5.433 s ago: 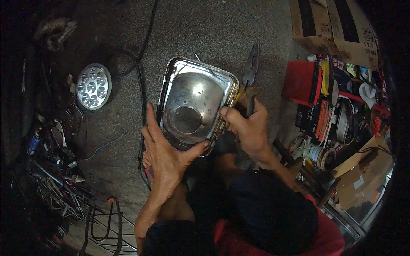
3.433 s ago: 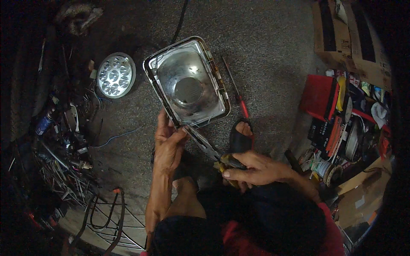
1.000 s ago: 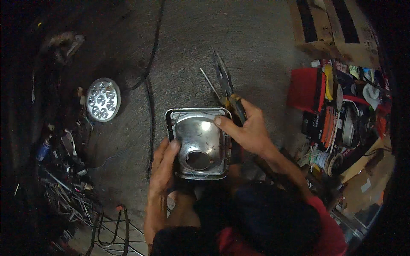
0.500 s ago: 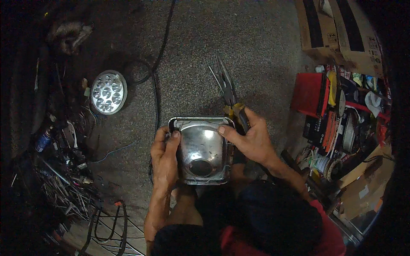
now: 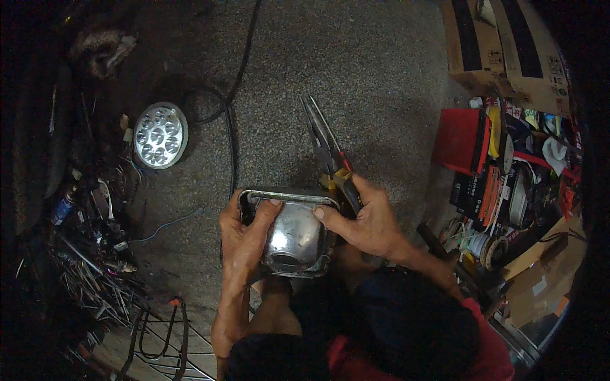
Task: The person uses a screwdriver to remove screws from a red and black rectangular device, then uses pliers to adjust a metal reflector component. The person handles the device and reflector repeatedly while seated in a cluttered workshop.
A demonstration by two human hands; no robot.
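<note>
A shiny square headlight reflector with a round hole near its lower end is held between both hands, low in front of me. My left hand grips its left side, the thumb lying inside the upper rim. My right hand presses its thumb on the upper right rim. The same hand also keeps hold of yellow-and-black long-nose pliers, jaws pointing up and away. A thin metal rod with a red part lies along the pliers; its kind is unclear.
A round multi-LED lamp rests on the floor at the left, near a black cable. Scrap and wires lie farther left, with a wire rack below. Cardboard boxes, a red box and wire spools crowd the right.
The reflector has tilted, its upper edge lower and slightly left, so its hole looks flatter. My left thumb has slid inward along the rim. The pliers have swung left and down.
</note>
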